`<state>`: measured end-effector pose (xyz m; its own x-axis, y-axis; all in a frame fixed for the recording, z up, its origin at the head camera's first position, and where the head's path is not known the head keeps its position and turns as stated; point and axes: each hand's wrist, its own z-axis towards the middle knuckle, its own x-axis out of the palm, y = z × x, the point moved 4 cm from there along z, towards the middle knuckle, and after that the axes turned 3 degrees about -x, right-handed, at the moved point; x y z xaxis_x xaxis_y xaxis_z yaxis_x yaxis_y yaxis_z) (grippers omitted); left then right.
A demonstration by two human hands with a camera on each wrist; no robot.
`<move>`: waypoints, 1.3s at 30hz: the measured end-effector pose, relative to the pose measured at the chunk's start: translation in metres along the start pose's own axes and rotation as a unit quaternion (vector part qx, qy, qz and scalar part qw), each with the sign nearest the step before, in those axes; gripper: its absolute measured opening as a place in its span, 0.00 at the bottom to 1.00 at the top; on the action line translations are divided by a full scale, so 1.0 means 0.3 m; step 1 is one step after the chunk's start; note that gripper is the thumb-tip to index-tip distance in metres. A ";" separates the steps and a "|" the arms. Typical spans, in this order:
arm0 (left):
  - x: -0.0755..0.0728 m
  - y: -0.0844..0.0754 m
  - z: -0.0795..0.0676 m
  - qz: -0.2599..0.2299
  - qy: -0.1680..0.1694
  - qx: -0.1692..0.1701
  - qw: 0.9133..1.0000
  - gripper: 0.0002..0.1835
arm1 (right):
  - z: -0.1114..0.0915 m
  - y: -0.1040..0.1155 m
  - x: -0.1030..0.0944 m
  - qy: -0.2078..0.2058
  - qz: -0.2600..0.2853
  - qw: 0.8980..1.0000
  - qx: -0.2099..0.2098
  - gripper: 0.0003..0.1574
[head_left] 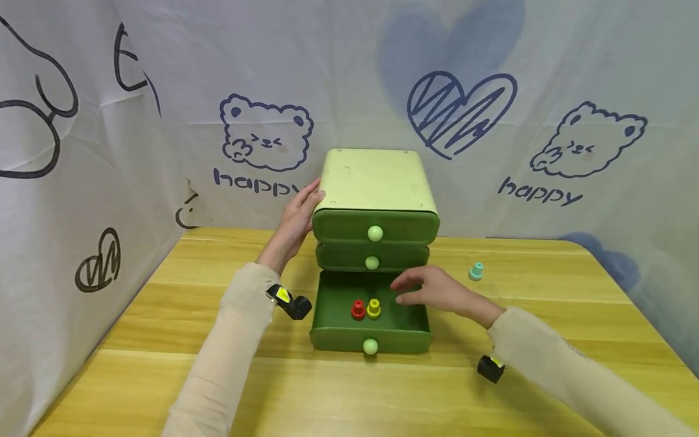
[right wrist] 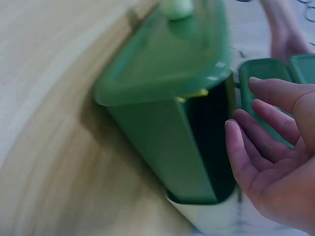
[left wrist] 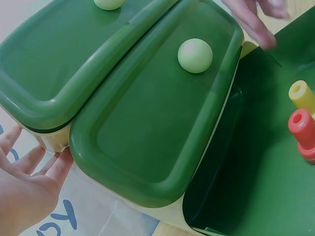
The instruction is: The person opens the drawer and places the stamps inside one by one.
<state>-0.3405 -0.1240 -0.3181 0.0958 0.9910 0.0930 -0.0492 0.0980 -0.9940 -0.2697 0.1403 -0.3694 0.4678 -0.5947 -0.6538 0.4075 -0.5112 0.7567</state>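
Note:
A small cabinet (head_left: 377,179) with a pale yellow-green top and three green drawers stands on the table. Its bottom drawer (head_left: 341,340) is pulled out, while the upper two are closed. Inside the bottom drawer, a red peg-like piece (head_left: 358,310) and a yellow one (head_left: 374,309) stand side by side. My left hand (head_left: 297,221) rests its fingers against the cabinet's left side. Over the right part of the open drawer hovers my right hand (head_left: 437,291), fingers loosely bent with nothing between them; the right wrist view shows the same hand (right wrist: 280,142) beside the drawer.
A light-blue peg-like piece (head_left: 476,271) stands on the wooden table (head_left: 546,315), right of the cabinet. Behind the table hangs a white cloth (head_left: 349,73) printed with bears and hearts. Round pale knobs (head_left: 370,346) stick out from the drawer fronts.

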 end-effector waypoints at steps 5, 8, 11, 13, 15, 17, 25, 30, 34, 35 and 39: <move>-0.001 -0.005 -0.005 -0.001 0.000 0.001 1.000 0.31 | -0.039 -0.007 -0.077 -0.038 0.033 0.999 0.007 0.19; 0.002 -0.006 -0.006 -0.002 0.001 0.000 1.000 0.31 | -0.064 -0.025 -0.125 -0.056 0.034 0.998 0.012 0.19; 0.003 -0.005 -0.005 -0.005 0.001 0.000 1.000 0.31 | -0.093 -0.051 -0.171 -0.066 0.022 0.997 0.028 0.19; 0.003 -0.005 -0.003 -0.005 0.000 0.001 1.000 0.31 | -0.109 -0.077 -0.199 -0.073 0.010 0.996 0.042 0.19; 0.002 -0.004 -0.003 -0.003 0.000 0.000 1.000 0.31 | -0.124 -0.106 -0.225 -0.082 -0.008 0.995 0.053 0.19; 0.001 -0.002 -0.001 -0.002 0.000 0.001 1.000 0.31 | -0.137 -0.135 -0.248 -0.096 -0.022 0.993 0.062 0.20; 0.002 -0.004 -0.005 0.000 -0.005 -0.001 1.000 0.30 | -0.170 -0.244 -0.326 -0.170 -0.083 0.977 0.102 0.23; 0.001 -0.004 -0.004 0.003 -0.004 0.001 1.000 0.31 | -0.173 -0.293 -0.347 -0.210 -0.086 0.968 0.109 0.24; 0.000 -0.001 -0.005 0.006 -0.004 -0.002 1.000 0.31 | -0.171 -0.343 -0.347 -0.230 -0.061 0.963 0.128 0.24; 0.000 0.000 -0.005 0.006 -0.005 -0.003 1.000 0.31 | -0.170 -0.356 -0.344 -0.231 -0.044 0.962 0.136 0.25; 0.002 0.000 -0.004 0.003 -0.006 -0.002 1.000 0.31 | -0.162 -0.398 -0.329 -0.235 0.045 0.957 0.164 0.32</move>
<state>-0.3391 -0.1236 -0.3182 0.0837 0.9926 0.0875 -0.0463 0.0916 -0.9947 -0.3263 0.2902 -0.3955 0.0535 -0.8201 -0.5697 0.0780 -0.5654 0.8211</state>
